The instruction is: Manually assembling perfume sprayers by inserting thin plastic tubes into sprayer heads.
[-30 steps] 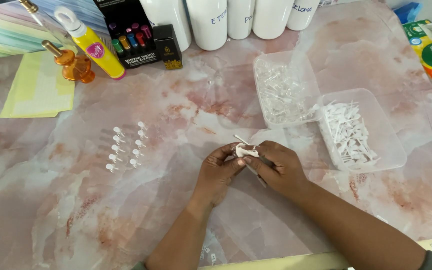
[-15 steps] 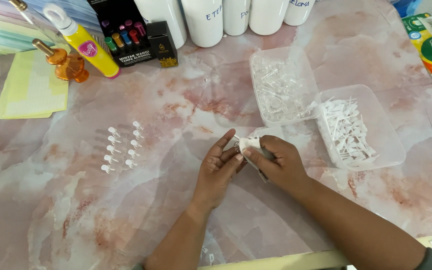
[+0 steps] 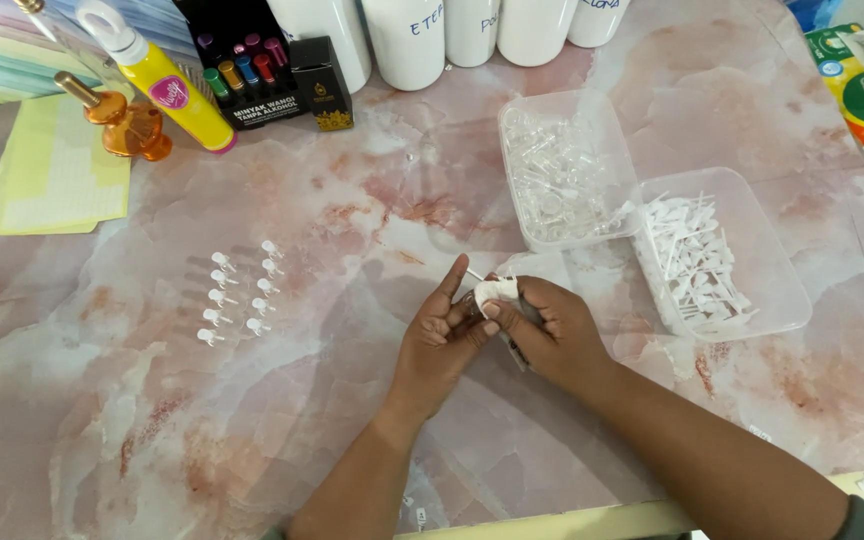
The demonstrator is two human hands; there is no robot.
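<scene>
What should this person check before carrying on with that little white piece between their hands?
1. Small white piece pinched by both the left hand and the right hand: ok.
2. Thin tube sticking out of the piece straight: cannot tell.
3. Tray of white parts close to the right hand: ok.
4. Tray of clear parts within reach: ok, likely.
5. Finished white pieces lined in two rows, apart from the hands: ok.
6. Yellow bottle away from the work spot: ok.

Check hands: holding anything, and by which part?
Both hands, left hand and right hand, pinch a small white pump part at its head; thin tube sticks out up-left.
</scene>
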